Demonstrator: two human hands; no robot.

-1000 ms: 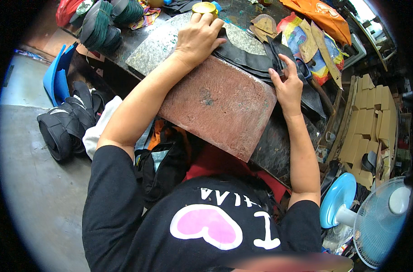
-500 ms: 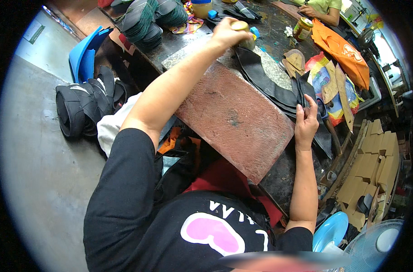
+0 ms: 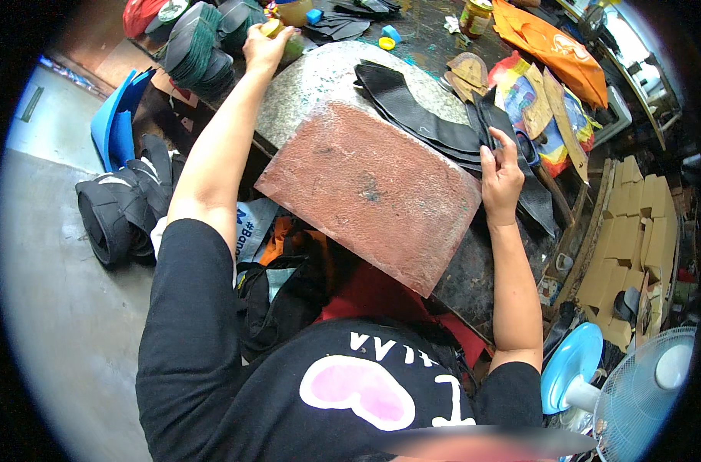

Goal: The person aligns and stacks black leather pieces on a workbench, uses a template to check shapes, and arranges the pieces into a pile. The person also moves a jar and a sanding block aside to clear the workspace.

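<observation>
Jar [image 3: 293, 48] now farther left, only partly visible behind left hand [image 3: 263, 51]

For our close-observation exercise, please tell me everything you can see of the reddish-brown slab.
The reddish-brown slab is flat and four-sided, with a rough, mottled, stone-like top, a dark patch near its middle and paler, scuffed edges. It lies askew, against or over the speckled grey slab. Black curved strips run along its far edge, perhaps touching. The right hand is near its right corner.
</observation>
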